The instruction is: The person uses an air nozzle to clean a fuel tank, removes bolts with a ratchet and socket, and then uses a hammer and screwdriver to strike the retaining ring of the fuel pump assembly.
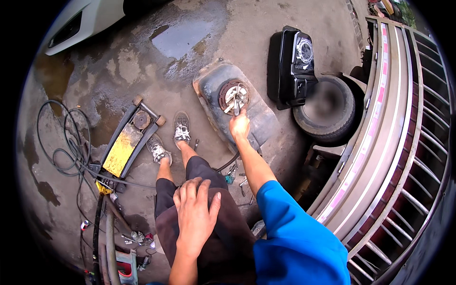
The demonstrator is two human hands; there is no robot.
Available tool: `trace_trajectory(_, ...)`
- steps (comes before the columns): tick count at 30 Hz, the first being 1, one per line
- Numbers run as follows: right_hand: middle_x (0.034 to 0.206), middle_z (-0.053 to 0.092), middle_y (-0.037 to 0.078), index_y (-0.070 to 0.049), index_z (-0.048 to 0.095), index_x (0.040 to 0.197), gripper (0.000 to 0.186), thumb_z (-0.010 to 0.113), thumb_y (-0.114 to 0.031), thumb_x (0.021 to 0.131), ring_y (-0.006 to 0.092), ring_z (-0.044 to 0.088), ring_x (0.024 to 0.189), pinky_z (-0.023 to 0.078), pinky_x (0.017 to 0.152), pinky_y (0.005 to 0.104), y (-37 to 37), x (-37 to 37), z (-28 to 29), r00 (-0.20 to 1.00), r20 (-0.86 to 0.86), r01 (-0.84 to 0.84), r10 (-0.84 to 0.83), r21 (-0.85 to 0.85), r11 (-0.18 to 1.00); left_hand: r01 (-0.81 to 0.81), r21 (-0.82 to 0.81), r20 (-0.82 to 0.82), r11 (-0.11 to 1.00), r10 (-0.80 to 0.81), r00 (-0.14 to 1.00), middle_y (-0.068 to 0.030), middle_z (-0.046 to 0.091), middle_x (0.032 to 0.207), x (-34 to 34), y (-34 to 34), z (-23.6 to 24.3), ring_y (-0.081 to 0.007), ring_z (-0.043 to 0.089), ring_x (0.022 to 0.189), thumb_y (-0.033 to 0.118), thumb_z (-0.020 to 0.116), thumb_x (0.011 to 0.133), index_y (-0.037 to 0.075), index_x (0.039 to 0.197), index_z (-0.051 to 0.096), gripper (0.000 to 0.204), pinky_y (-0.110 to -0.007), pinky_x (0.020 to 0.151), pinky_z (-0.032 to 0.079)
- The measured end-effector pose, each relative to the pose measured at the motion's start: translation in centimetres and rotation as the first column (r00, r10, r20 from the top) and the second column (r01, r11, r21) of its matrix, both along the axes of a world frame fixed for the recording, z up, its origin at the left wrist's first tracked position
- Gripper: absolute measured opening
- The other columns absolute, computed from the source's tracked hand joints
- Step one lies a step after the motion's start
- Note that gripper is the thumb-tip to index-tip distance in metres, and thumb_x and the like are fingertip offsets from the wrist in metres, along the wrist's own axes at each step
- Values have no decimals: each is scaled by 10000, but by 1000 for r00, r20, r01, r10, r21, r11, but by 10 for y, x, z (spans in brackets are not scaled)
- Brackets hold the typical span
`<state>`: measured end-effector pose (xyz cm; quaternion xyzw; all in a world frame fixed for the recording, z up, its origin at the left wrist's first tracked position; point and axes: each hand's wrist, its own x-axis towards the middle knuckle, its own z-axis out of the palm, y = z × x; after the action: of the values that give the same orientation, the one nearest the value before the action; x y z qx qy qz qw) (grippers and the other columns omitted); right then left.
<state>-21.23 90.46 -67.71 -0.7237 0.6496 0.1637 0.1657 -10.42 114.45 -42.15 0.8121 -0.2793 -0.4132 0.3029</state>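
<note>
A weathered grey fuel tank (256,121) lies on the concrete ahead of me, with a round rusty flange (223,97) and pale fitting on its top. My right hand (239,124) reaches onto it, fingers closed on a metal hand tool (236,105) at the flange; its exact kind is unclear. My left hand (194,209) rests on my dark-clothed thigh, fingers slightly apart and holding nothing. Small tools and a teal item (230,178) lie beside the tank, near my right forearm.
A yellow floor jack (116,156) and coiled hoses (71,137) lie left. A black tank (285,66), a tyre (323,128) and a truck's railed side (361,156) are right. A puddle (180,38) and white car (90,19) are at the back left.
</note>
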Motion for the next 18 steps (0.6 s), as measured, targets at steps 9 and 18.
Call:
trace_trajectory(9,948,678,280,-31,552,1145,310,567,-224,903,440,654,959,513,849,513,-10,13,15,993,56,100,-100,-2,995,-27,-3,-29,1000,27,999,-158,576,1200,7,-5,-8,-335,506,1166,216,633,903,9,1171,593,341,-445,1016,349)
trace_trajectory(18,901,687,256,-15,640,1081,329,621,-307,930,422,671,898,501,785,473,-36,-4,8,901,365,284,-233,-91,955,25,10,-43,1000,-24,999,-149,587,1189,2,-23,-10,-334,529,1141,204,630,907,10,1164,600,324,-438,1001,364)
